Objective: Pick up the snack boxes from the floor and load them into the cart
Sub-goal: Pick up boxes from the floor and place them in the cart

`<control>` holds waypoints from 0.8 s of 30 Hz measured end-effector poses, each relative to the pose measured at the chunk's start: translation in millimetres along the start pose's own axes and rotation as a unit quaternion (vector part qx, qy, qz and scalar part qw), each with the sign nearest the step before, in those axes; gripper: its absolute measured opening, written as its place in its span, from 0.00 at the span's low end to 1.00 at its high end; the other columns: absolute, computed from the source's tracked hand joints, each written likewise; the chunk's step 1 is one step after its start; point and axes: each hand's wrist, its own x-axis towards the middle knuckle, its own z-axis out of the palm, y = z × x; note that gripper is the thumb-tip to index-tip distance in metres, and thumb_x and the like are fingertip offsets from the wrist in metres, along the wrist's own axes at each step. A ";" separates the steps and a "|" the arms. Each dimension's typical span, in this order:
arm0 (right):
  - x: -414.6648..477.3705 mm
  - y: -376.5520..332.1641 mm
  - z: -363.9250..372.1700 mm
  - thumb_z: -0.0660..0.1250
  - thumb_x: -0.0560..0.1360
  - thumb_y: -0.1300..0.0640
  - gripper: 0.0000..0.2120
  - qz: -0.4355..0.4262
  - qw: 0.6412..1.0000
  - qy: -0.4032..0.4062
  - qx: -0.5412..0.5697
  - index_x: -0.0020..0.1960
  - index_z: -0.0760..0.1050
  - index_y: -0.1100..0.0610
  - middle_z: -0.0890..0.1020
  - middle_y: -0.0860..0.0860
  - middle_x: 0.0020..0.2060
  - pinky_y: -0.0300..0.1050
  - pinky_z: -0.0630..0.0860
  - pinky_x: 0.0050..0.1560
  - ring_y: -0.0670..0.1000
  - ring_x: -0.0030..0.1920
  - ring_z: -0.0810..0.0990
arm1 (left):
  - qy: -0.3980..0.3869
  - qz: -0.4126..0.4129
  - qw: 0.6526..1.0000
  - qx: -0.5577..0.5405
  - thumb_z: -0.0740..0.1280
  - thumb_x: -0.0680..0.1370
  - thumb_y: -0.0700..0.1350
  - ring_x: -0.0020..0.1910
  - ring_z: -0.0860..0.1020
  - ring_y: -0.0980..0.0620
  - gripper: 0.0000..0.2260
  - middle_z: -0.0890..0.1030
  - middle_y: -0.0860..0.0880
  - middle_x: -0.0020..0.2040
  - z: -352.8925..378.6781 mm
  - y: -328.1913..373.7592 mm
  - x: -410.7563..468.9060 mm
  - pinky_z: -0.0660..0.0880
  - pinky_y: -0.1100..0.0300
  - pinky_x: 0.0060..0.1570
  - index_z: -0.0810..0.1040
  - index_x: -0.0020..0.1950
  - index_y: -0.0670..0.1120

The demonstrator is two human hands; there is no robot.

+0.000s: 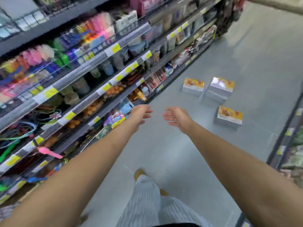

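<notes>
Three snack boxes with orange-pictured tops and grey sides lie on the grey aisle floor ahead of me. One box sits at the left, a taller one or a stack stands beside it, and the nearest box lies further right. My left hand and my right hand reach forward with fingers spread, holding nothing. Both hands are short of the boxes, the right one closest to the nearest box. No cart is clearly in view.
Store shelves packed with colourful goods and yellow price tags run along the left. Another shelf edge lines the right side. A pale bar crosses the top right corner. My striped trousers and shoes show below.
</notes>
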 end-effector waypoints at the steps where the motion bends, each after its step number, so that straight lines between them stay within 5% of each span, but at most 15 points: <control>1: 3.3 -4.1 -17.8 0.60 0.78 0.56 0.05 -0.001 1.000 0.009 0.016 0.45 0.73 0.54 0.79 0.51 0.37 0.42 0.69 0.41 0.48 0.37 0.77 | -0.013 0.003 1.000 0.010 0.59 0.80 0.48 0.36 0.74 0.60 0.08 0.78 0.57 0.40 17.9 10.3 7.4 0.61 0.63 0.35 0.71 0.41 0.51; 6: 26.9 -21.5 -104.3 0.59 0.79 0.57 0.06 -0.013 0.995 0.064 0.079 0.53 0.73 0.56 0.80 0.52 0.38 0.42 0.71 0.40 0.49 0.39 0.79 | -0.088 0.020 0.994 0.067 0.59 0.80 0.48 0.38 0.75 0.59 0.08 0.79 0.55 0.44 106.2 57.4 48.2 0.64 0.62 0.41 0.72 0.42 0.50; 16: 118.5 -80.8 -304.5 0.62 0.77 0.55 0.06 0.019 0.967 0.204 0.149 0.50 0.75 0.55 0.83 0.51 0.39 0.42 0.73 0.37 0.50 0.38 0.80 | -0.228 0.026 0.963 0.144 0.59 0.80 0.49 0.50 0.77 0.53 0.07 0.80 0.52 0.54 318.8 168.6 147.7 0.65 0.57 0.52 0.73 0.54 0.50; 24: 167.9 -120.7 -414.5 0.61 0.77 0.56 0.09 0.033 0.941 0.251 0.223 0.55 0.74 0.57 0.83 0.53 0.39 0.40 0.71 0.34 0.51 0.39 0.80 | -0.263 0.031 0.943 0.203 0.60 0.80 0.49 0.53 0.77 0.51 0.10 0.80 0.50 0.60 438.9 243.6 198.5 0.66 0.54 0.56 0.75 0.58 0.48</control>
